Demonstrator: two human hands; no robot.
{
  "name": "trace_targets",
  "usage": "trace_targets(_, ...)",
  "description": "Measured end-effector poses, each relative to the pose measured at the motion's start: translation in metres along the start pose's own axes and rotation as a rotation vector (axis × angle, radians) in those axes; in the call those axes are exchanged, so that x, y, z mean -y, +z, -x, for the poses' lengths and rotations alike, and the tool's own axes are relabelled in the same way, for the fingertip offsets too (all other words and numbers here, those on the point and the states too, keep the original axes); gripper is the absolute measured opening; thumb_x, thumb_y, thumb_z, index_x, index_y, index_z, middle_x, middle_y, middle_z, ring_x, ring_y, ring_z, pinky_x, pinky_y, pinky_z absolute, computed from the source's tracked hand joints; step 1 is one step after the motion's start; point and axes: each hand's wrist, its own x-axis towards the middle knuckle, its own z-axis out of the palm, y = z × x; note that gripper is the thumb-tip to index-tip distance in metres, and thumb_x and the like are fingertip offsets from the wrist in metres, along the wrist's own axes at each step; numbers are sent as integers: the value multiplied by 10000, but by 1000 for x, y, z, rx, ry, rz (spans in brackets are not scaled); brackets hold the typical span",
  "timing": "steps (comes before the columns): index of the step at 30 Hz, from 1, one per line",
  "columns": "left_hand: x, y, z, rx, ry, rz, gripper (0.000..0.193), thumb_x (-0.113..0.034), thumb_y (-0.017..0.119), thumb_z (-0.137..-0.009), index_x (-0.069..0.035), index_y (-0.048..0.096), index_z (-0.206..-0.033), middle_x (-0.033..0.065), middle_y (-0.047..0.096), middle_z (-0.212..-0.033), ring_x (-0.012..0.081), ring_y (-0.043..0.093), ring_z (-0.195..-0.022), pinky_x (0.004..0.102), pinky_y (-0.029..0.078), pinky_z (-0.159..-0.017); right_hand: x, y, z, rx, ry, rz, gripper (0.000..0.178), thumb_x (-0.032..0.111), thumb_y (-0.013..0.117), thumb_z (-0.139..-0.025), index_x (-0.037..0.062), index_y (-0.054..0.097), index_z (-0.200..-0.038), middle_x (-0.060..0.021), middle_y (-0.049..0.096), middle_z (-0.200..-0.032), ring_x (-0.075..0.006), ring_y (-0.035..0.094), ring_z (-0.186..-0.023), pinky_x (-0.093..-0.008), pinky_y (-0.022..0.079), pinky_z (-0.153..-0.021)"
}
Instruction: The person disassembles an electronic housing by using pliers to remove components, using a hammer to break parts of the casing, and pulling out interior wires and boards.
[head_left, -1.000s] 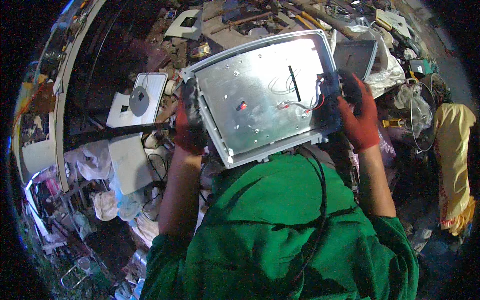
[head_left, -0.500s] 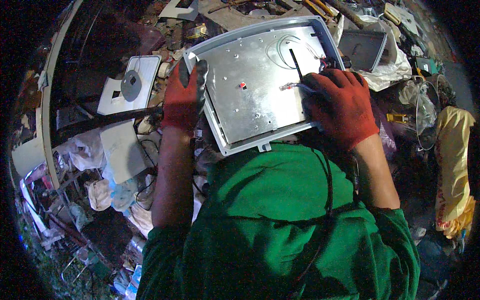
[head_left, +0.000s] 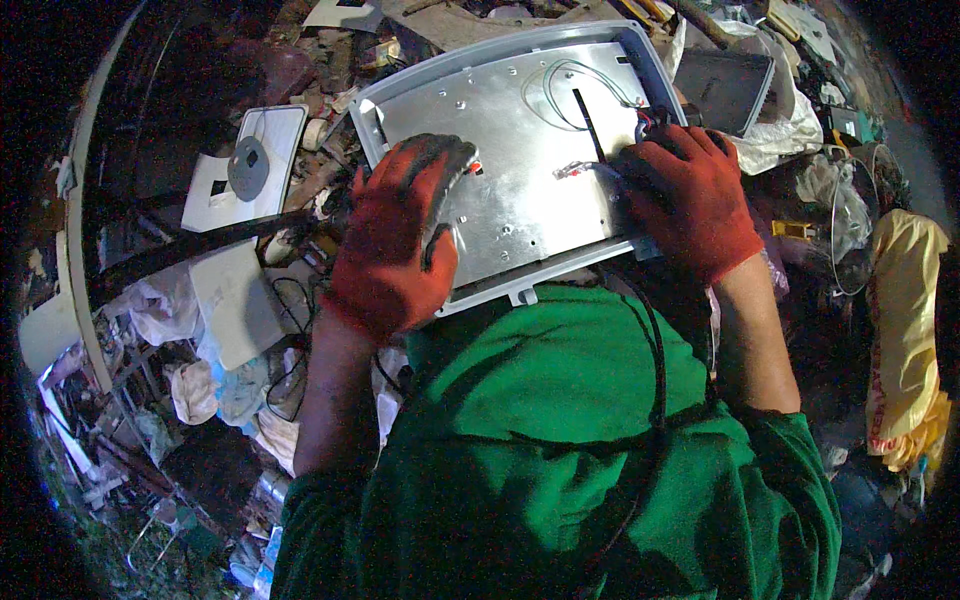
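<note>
A shallow grey casing (head_left: 478, 292) with a bare shiny metal plate (head_left: 520, 190) inside lies tilted in front of my green-clothed lap. Both hands wear red gloves with dark palms. My left hand (head_left: 395, 235) reaches over the casing's left side, thumb apart from the fingers, its fingertips beside a small red part (head_left: 475, 167) on the plate. On the right edge, my right hand (head_left: 690, 200) is closed round the casing, its thumb hidden. Thin wires (head_left: 575, 170) run from the plate toward that hand. Looped thin wires (head_left: 560, 100) lie higher on the plate.
Scrap crowds the ground all round. White panels (head_left: 285, 130) and a grey disc (head_left: 248, 168) lie at the left, near a dark bar (head_left: 190, 250). A dark grey tray (head_left: 722, 88) sits at the upper right, and a yellow sack (head_left: 900, 330) at the far right.
My left hand has let go of the casing's left edge and moved right over the plate, to the small red part. The right hand stays at the right edge.
</note>
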Motion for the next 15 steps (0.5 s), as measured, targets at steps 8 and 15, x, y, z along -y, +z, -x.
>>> trace_targets(8, 4, 12, -15, -103, -107, -75, 550, -206, 685, -757, -73, 498, -1256, 175, 505, -1264, 371, 500, -1142, 495, 361, -989, -15, 16, 20, -218, 132, -422, 428, 232, 653, -818, 36, 547, -1185, -212, 559, -1160, -359, 543, -1078, -463, 390, -957)
trace_targets(15, 5, 15, -34, -177, -121, -109, 313, -220, 669, -767, -92, 628, -1050, 116, 604, -1104, 350, 566, -1012, 458, 427, -910, -25, 30, 30, -378, 328, -848, 406, 173, 634, -873, 6, 512, -1223, -162, 572, -1143, -250, 568, -1051, -355, 446, -915)
